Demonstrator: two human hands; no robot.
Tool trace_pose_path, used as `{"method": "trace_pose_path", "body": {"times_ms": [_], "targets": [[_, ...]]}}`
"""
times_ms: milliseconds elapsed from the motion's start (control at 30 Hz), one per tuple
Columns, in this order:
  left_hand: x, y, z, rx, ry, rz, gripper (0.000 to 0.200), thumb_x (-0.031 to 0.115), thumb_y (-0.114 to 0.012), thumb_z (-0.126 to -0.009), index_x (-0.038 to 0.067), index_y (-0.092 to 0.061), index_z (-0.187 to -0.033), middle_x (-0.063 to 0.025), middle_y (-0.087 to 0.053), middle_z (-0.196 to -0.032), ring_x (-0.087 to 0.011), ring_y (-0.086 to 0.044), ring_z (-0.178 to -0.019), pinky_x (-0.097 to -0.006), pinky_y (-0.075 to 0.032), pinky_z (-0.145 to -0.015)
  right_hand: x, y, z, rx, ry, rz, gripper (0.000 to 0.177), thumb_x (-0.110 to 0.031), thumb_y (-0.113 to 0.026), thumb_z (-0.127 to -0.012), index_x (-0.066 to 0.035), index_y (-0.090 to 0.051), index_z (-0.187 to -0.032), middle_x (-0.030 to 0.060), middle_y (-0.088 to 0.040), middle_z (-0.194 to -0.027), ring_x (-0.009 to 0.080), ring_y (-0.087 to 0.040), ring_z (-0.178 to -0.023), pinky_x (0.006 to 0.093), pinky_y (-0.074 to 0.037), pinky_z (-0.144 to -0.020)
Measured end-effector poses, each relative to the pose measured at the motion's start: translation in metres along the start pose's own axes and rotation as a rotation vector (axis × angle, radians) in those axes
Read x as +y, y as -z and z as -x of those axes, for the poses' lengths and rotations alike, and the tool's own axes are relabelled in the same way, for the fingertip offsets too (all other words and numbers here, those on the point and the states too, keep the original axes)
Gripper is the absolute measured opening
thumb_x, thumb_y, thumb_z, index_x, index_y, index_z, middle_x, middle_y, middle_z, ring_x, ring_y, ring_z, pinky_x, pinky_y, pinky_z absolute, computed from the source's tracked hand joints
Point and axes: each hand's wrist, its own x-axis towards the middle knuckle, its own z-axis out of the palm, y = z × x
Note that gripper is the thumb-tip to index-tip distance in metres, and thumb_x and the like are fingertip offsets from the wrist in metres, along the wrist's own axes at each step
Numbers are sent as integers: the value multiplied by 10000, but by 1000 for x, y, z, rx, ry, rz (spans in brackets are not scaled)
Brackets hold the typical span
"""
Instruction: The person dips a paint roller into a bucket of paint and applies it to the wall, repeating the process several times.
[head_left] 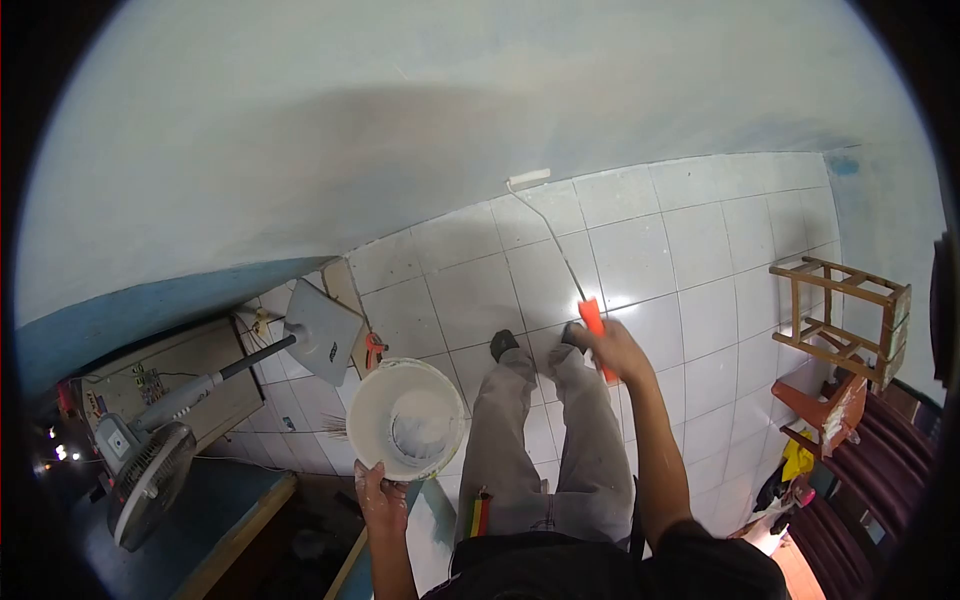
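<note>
My right hand (618, 352) is wrapped round the orange handle of a paint roller (592, 318). Its thin metal rod reaches forward to a white roller sleeve (529, 179) close to the foot of the wall (420, 130). With my left hand (381, 500) I grip the near rim of a white paint bucket (366, 400), which is tilted so its inside shows. White paint lies in the bottom of the bucket. My feet stand on the tiled floor between the bucket and the roller.
A standing fan (152, 485) with a square grey base (325, 332) is at the left. An orange-handled tool (374, 350) lies beyond the bucket. On the right are a wooden stool (840, 315), an orange plastic stool (825, 408) and dark red seating (885, 450).
</note>
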Motion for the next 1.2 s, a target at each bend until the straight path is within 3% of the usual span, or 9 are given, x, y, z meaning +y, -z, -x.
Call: {"method": "trace_pose_path", "body": {"times_ms": [133, 367, 467, 600, 700, 800, 867, 1067, 1200], "targets": [[-15, -20, 2, 56, -41, 8, 472, 92, -566, -836, 66, -427, -1287, -124, -539, -1212, -241, -595, -1062, -375, -564, -837, 23, -20, -125, 52, -88, -90, 387, -343, -644, -825, -22, -541, -634, 55, -520, -535, 170, -487, -463, 346, -404, -476], [0, -3, 35, 48, 16, 93, 462, 145, -596, -852, 75, -452, -1285, -103, -538, -1242, -256, -573, -1112, -390, -553, -844, -66, 38, 149, 25, -34, -97, 322, -308, -599, -850, 0, -562, -764, 74, -536, -574, 170, -531, -449, 333, -434, -449], [10, -24, 48, 40, 22, 94, 439, 144, -608, -850, 79, -471, -1261, -89, -547, -1238, -238, -581, -1087, -379, -546, -837, -67, 51, 146, -3, -24, -98, 295, -277, -625, -870, -23, -535, -752, 35, -513, -599, 130, -516, -465, 293, -429, -440], [12, -52, 59, 37, -36, 148, 412, 129, -602, -851, 81, -484, -1243, -97, -555, -1230, -227, -583, -1076, -374, -539, -857, -38, 47, 17, -61, -10, -11, 299, -296, -610, -853, -61, -507, -701, 8, -489, -566, 114, -462, -482, 303, -393, -460], [25, -59, 72, 73, -28, 223, 425, 81, -568, -853, 90, -466, -1265, -111, -549, -1220, -238, -581, -1078, -372, -546, -831, -62, 69, 69, -62, 65, -29, 302, -302, -605, -858, -49, -509, -723, 10, -491, -578, 116, -463, -484, 297, -393, -458], [30, -62, 80, 60, -46, 236, 405, 87, -579, -855, 98, -478, -1247, -106, -571, -1171, -229, -599, -1031, -362, -547, -819, -116, 100, 221, -42, 74, -52, 379, -346, -589, -855, 9, -533, -737, 66, -516, -544, 161, -523, -451, 330, -437, -471], [24, -47, 63, -108, -41, 191, 382, 95, -589, -857, 105, -486, -1225, -98, -586, -1124, -222, -612, -980, -350, -553, -780, -115, 102, 258, -15, 38, -43, 388, -358, -590, -862, 7, -529, -748, 65, -516, -546, 162, -527, -448, 327, -442, -470], [34, -97, 83, -43, -60, 198, 301, 127, -611, -853, 93, -503, -1132, -79, -589, -1099, -204, -612, -911, -310, -536, -727, -69, 87, 110, -5, 57, 95, 345, -328, -586, -841, -18, -526, -702, 78, -547, -578, 167, -543, -482, 340, -432, -472], [33, -73, 75, -99, -3, 211, 300, 124, -607, -855, 95, -495, -1132, -83, -594, -1090, -211, -628, -897, -315, -557, -724, -95, 90, 168, -22, 118, -34, 371, -351, -584, -873, -3, -525, -760, 56, -509, -562, 157, -512, -458, 329, -431, -457]]}}
